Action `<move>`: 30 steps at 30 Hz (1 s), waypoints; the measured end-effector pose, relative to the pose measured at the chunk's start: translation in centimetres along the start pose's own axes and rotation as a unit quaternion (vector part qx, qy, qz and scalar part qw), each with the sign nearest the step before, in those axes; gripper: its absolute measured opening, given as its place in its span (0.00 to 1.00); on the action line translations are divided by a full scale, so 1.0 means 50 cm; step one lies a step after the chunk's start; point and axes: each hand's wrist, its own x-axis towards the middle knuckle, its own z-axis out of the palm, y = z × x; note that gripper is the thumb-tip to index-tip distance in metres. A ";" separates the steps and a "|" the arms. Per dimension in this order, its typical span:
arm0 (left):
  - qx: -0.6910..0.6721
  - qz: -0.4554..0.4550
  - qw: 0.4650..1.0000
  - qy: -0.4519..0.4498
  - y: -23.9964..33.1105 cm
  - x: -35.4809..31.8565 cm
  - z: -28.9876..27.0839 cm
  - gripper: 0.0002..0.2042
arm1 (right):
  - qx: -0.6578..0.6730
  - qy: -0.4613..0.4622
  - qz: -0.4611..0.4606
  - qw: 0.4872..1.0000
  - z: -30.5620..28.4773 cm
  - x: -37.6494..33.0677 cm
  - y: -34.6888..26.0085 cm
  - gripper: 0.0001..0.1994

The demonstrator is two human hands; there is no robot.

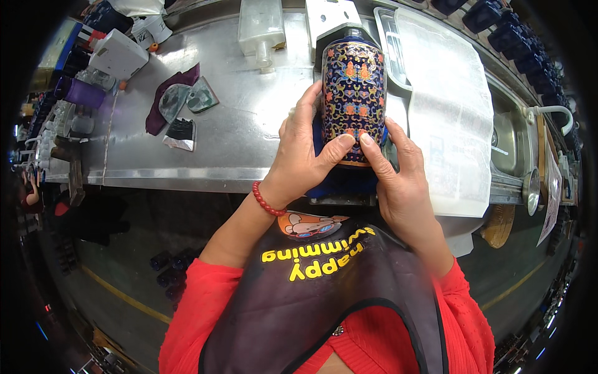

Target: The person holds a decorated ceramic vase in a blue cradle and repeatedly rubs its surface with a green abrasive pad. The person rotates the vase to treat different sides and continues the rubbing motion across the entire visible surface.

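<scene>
A dark blue bottle (353, 87) with a bright floral and scroll pattern lies at the front edge of the metal bench, its short neck pointing away from me. My left hand (298, 149) grips its near left side, with the fingers along the flank and the thumb pressed on the patterned face. From the right, my right hand (402, 171) grips it too, thumb on the same face close to the left thumb. The underside of the bottle and some fingertips are hidden. Dark blue material (342, 185) shows beneath its near end.
On the metal bench (230, 118), a purple cloth (156, 112), two greenish round-edged pads (174, 101) and a small black-and-silver piece (180, 133) lie left. A clear square bottle (260, 31) lies at the back. White paper sheets (445, 118) cover the right, beside a sink (512, 134).
</scene>
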 end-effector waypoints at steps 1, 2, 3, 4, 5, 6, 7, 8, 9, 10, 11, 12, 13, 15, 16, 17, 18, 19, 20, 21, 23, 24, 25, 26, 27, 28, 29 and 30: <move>-0.012 0.001 1.000 0.003 0.003 -0.001 0.003 0.44 | -0.001 -0.001 0.001 1.000 0.000 0.000 0.000 0.36; -0.024 0.001 1.000 0.005 0.006 -0.001 0.005 0.44 | 0.002 -0.002 0.001 1.000 0.000 0.000 0.000 0.36; -0.015 0.006 1.000 0.004 0.007 0.001 0.005 0.44 | 0.004 -0.003 0.002 1.000 0.000 0.000 0.000 0.36; -0.006 0.011 1.000 0.003 0.007 0.002 0.005 0.43 | 0.007 -0.001 0.003 1.000 0.000 0.000 0.000 0.36; 0.003 0.015 1.000 0.002 0.007 0.002 0.004 0.43 | 0.008 -0.002 0.003 1.000 0.001 0.000 0.000 0.36; 0.003 0.012 1.000 0.000 0.007 0.002 0.004 0.43 | 0.010 0.000 0.003 1.000 0.001 0.000 0.000 0.36; 0.003 0.009 1.000 -0.001 0.006 0.002 0.003 0.44 | 0.012 0.002 0.003 1.000 0.001 0.000 0.000 0.36; 0.001 0.006 1.000 -0.003 0.005 0.001 0.002 0.44 | 0.011 0.002 0.002 1.000 0.001 -0.001 0.000 0.35; 0.001 0.000 1.000 -0.005 0.004 0.000 0.001 0.44 | 0.011 0.002 0.000 1.000 0.000 -0.001 0.000 0.35; -0.001 -0.007 1.000 -0.007 0.003 0.000 0.000 0.44 | 0.009 0.003 -0.001 1.000 0.000 -0.002 0.000 0.35; -0.003 -0.014 1.000 -0.008 0.002 -0.001 -0.001 0.45 | 0.007 0.000 -0.004 1.000 0.000 -0.002 0.000 0.35; 0.003 -0.013 1.000 -0.008 0.001 -0.001 -0.001 0.45 | 0.005 -0.001 -0.006 1.000 0.000 -0.002 0.000 0.35; 0.008 -0.012 1.000 -0.008 0.001 -0.002 -0.001 0.45 | 0.001 -0.001 -0.008 1.000 -0.001 -0.001 0.000 0.34; 0.018 -0.010 1.000 -0.008 0.001 -0.001 -0.001 0.45 | 0.001 -0.002 -0.005 1.000 0.000 0.000 0.000 0.34; 0.023 -0.010 1.000 -0.010 0.002 -0.001 -0.001 0.45 | 0.000 -0.002 -0.003 1.000 0.000 0.001 0.000 0.34; 0.027 -0.009 1.000 -0.011 0.004 -0.002 -0.001 0.45 | 0.004 -0.001 -0.002 1.000 0.000 0.001 0.000 0.35; 0.021 -0.010 1.000 -0.012 0.005 -0.001 -0.001 0.45 | 0.007 0.000 -0.001 1.000 0.000 0.002 -0.001 0.35; 0.015 -0.010 1.000 -0.012 0.007 -0.002 0.000 0.45 | 0.008 -0.002 0.004 1.000 0.001 0.002 -0.001 0.35; 0.009 -0.011 1.000 -0.013 0.009 -0.002 0.000 0.45 | 0.013 0.002 0.003 1.000 0.000 0.003 -0.001 0.35; 0.015 -0.009 1.000 -0.013 0.010 -0.002 -0.001 0.45 | 0.018 0.002 0.006 1.000 0.000 0.003 -0.001 0.35; 0.028 -0.006 0.999 -0.014 0.011 -0.001 -0.001 0.45 | 0.022 0.002 0.009 1.000 -0.001 0.004 0.000 0.35; 0.039 -0.006 0.999 -0.014 0.011 -0.002 -0.001 0.45 | 0.022 0.001 0.010 1.000 -0.001 0.005 0.001 0.35; 0.050 -0.006 0.999 -0.015 0.011 -0.002 -0.001 0.45 | 0.021 0.002 0.010 1.000 -0.001 0.006 0.002 0.35; 0.060 -0.006 0.998 -0.015 0.011 -0.003 -0.001 0.45 | 0.018 0.001 0.009 1.000 -0.002 0.008 0.003 0.35; 0.057 -0.011 0.998 -0.016 0.010 -0.003 -0.001 0.46 | 0.015 0.001 0.008 1.000 -0.002 0.009 0.004 0.35; 0.053 -0.016 0.998 -0.017 0.010 -0.003 0.000 0.46 | 0.012 0.001 0.006 1.000 -0.002 0.010 0.005 0.35; 0.049 -0.021 0.998 -0.019 0.011 -0.004 0.000 0.46 | 0.011 0.000 0.005 1.000 -0.002 0.011 0.005 0.35; 0.053 -0.020 0.998 -0.019 0.011 -0.005 0.000 0.46 | 0.009 0.000 0.004 1.000 -0.002 0.012 0.006 0.35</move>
